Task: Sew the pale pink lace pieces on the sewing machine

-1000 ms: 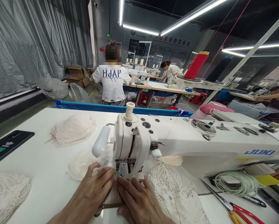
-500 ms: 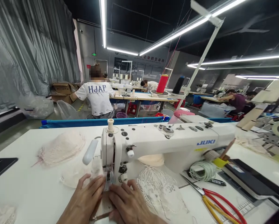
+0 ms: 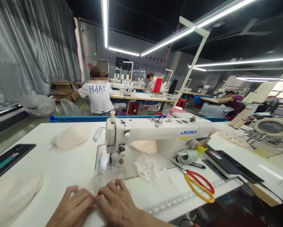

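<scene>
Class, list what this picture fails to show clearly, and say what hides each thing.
Head view only:
- Near edge of the lace piece: covered by left hand and right hand.
- Whether either hand pinches it: unclear.
- Needle of the sewing machine: too small.
- Lace heap: blurred, cut by left edge.

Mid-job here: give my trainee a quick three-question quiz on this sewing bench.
1. True or false: both the left hand and the right hand touch the sheer white lace piece in front of the white JUKI sewing machine.
2. Which lies nearest the scissors with red and yellow handles? A) coil of white cord B) brown cardboard boxes C) red thread cone
3. Fill in: the flat black phone lies at the white table's far ___ edge.
Key: 1 true; 2 A; 3 left.
</scene>
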A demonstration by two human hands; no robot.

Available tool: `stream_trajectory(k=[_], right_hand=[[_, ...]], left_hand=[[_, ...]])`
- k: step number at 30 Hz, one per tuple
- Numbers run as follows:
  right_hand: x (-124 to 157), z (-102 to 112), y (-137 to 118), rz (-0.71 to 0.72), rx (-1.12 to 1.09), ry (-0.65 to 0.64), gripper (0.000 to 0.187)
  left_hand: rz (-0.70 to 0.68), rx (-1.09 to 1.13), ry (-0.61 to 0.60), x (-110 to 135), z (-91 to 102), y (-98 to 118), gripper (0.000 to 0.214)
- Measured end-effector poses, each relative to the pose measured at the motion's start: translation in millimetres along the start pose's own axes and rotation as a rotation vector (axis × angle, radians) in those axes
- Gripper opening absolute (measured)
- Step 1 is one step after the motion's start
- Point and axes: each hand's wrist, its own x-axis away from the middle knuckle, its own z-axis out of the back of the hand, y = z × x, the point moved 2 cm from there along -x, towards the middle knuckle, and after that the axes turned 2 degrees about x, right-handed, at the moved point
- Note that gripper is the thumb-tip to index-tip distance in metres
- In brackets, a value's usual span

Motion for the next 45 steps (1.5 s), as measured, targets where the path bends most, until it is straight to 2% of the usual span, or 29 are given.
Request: stream_trajectory(k=[2, 4, 5, 7, 9, 11, 14, 18, 21, 25, 27, 33, 37, 40, 45], right_hand=[[-4, 12, -10, -0.119, -0.177, -0.133, 0.007], [-3, 31, -13, -0.312, -0.516, -0.250, 0.004], [0, 42, -12, -0.425, -0.726, -0.310, 0.010], [10, 61, -12, -0.600, -1.176, -0.528, 0.026], [22, 77, -14, -0.702, -1.422, -0.661, 0.039], [36, 87, -21, -0.746, -1.526, -0.730, 0.045], [55, 88, -36, -0.782, -1.592, -0.737, 0.049], [72, 79, -52, -0.793, -1.642, -0.686, 0.046], [79, 73, -61, -0.800, -1.629, -0.686, 0.045], [82, 66, -68, -0.764, -1.578, -0.662, 0.042], [85, 63, -68, -0.749, -1.519, -0.633, 0.038], [91, 60, -66, -0.694, -1.424, -0.598, 0.030], [88, 58, -69, -0.659, -1.354, -0.537, 0.029], [89, 52, -69, -0.697, -1.329, -0.508, 0.029], [92, 46, -69, -0.703, -1.337, -0.541, 0.023]], left_hand=[[0.110, 0.115, -0.088, 5, 7.4, 18, 0.020], [0.290, 0.250, -0.185, 14, 19.0, 31, 0.005], [0.398, 0.336, -0.231, 20, 24.8, 36, 0.009], [0.596, 0.558, -0.289, 32, 33.1, 48, 0.013], [0.715, 0.847, -0.279, 40, 34.1, 63, 0.015], [0.766, 1.162, -0.256, 44, 26.9, 80, 0.028], [0.796, 1.452, -0.275, 49, 6.8, 99, 0.039], [0.897, 1.504, -0.268, 60, -13.9, 111, 0.046], [0.957, 1.501, -0.263, 67, -16.1, 116, 0.047], [0.979, 1.452, -0.326, 69, -12.5, 125, 0.049], [0.944, 1.422, -0.346, 69, -11.8, 127, 0.048], [0.843, 1.214, -0.273, 74, -18.2, 121, 0.030], [0.884, 1.160, -0.292, 80, -24.2, 120, 0.032], [0.922, 1.067, -0.318, 83, -26.4, 118, 0.037], [0.892, 1.062, -0.335, 79, -26.9, 118, 0.027]])
